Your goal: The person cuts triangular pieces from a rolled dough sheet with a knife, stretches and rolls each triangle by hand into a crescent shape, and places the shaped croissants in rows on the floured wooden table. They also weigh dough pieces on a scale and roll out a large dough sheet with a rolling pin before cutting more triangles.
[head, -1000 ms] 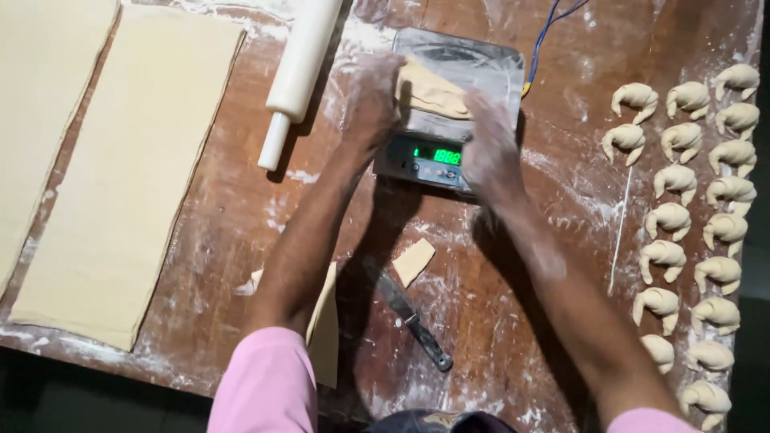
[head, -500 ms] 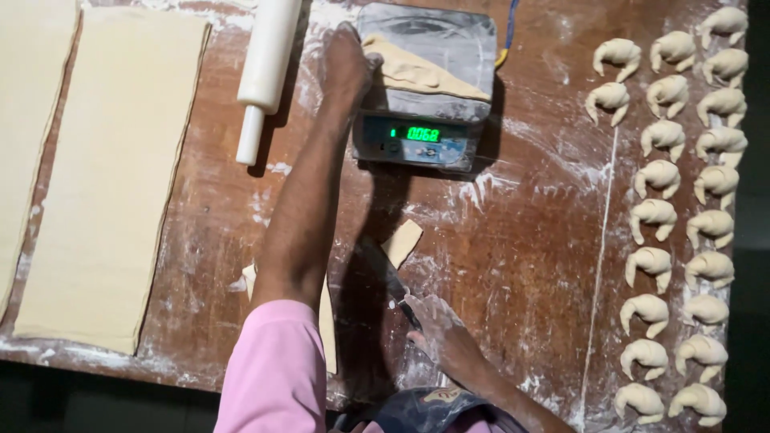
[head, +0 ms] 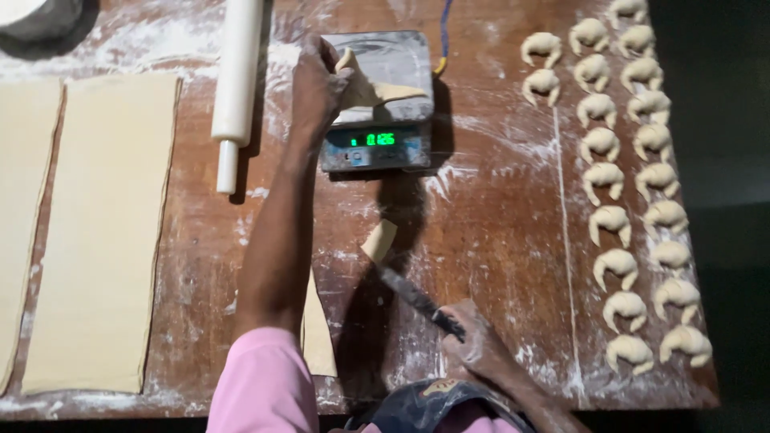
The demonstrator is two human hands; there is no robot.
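Left hand (head: 317,84) pinching dough triangle (head: 370,87) on scale (head: 377,100), right hand (head: 473,345) gripping knife (head: 417,298); risks skewing reading, nicking small dough scrap (head: 378,240).

dough (head: 377,88) pale yellow | rolling pin (head: 235,84) white | sleeve (head: 261,385) pink

Hidden under the left forearm (head: 277,240): most of a narrow dough strip (head: 318,333) near the bench's front edge. Cut off at the top left corner: a round grey container (head: 40,16). Cut off at the left: the outermost dough sheet (head: 20,200). Knife handle buried inside the right hand (head: 473,345), grip unclear. Scale's green digits (head: 373,139) too small to read. Fingertips of the left hand (head: 317,88) concealed behind the dough piece (head: 369,88).
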